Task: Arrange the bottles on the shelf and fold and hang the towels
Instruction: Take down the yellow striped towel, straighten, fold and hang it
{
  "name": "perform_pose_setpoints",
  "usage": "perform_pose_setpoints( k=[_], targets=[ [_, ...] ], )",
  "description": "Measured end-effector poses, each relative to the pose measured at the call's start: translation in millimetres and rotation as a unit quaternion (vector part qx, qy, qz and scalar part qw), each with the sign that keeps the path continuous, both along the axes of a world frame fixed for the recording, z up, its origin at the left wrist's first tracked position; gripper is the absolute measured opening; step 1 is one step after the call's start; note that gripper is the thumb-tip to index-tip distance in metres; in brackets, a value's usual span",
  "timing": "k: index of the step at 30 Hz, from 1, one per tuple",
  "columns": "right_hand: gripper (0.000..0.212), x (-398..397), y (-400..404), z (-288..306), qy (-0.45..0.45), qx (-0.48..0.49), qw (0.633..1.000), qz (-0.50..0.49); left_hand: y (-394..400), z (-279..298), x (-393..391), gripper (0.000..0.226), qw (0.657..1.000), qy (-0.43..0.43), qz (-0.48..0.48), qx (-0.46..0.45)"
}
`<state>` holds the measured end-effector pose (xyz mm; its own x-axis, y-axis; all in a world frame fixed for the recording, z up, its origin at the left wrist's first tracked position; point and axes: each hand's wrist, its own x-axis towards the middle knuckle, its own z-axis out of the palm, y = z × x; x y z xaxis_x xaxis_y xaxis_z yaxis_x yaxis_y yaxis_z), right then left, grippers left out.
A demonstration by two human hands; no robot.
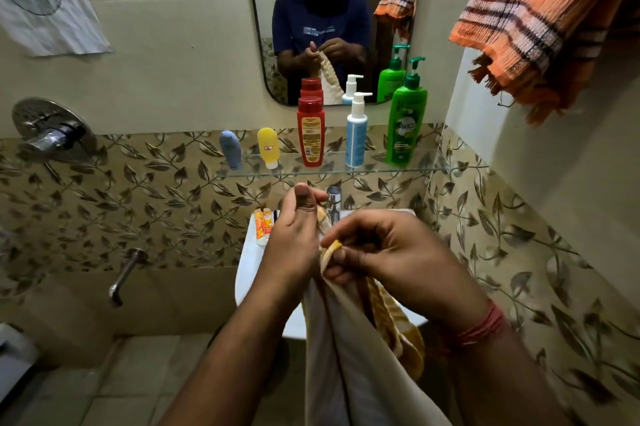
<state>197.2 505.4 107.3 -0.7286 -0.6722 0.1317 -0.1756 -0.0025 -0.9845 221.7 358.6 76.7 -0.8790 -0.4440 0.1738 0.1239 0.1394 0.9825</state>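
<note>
Above the white basin point(246, 273), a limp cream-and-yellow cotton towel point(341, 349) was pinched at its top edge by the left hand point(294, 238) and right hand point(388, 252); soft, seemingly light, best gripped by corners.

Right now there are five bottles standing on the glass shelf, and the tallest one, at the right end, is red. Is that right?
Almost. The head view does show five bottles on the glass shelf, but the tallest one at the right end is the green pump bottle. The red bottle stands in the middle of the row.
</note>
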Motion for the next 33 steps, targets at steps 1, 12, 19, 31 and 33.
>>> perform_pose_setpoints(
  k=[1,12,19,31,33],
  targets=[
    [0.016,-1.4,-4.2,-2.2,0.064,0.036,0.996,-0.042,1.9,-1.3,-0.7,0.050,1.000,0.004,-0.013,0.001],
    [0.003,-22.9,-23.3,-10.2,0.257,0.082,0.939,-0.212,-14.1,-7.6,-4.3,0.017,0.993,0.060,-0.080,0.060],
    [0.008,-22.6,-42.0,-7.4,0.240,0.006,0.951,-0.193,-30.6,-1.3,-6.1,0.022,0.992,0.106,-0.038,0.057],
    [0.013,-27.7,-73.6,-15.9,0.098,-0.127,0.962,-0.222,-54.7,2.7,-1.1,0.019,0.988,0.123,-0.088,0.036],
    [0.013,-26.3,-78.2,-19.3,0.070,-0.134,0.961,-0.230,-58.7,4.0,-2.4,0.021,0.990,0.115,-0.084,0.015]
  ],
)
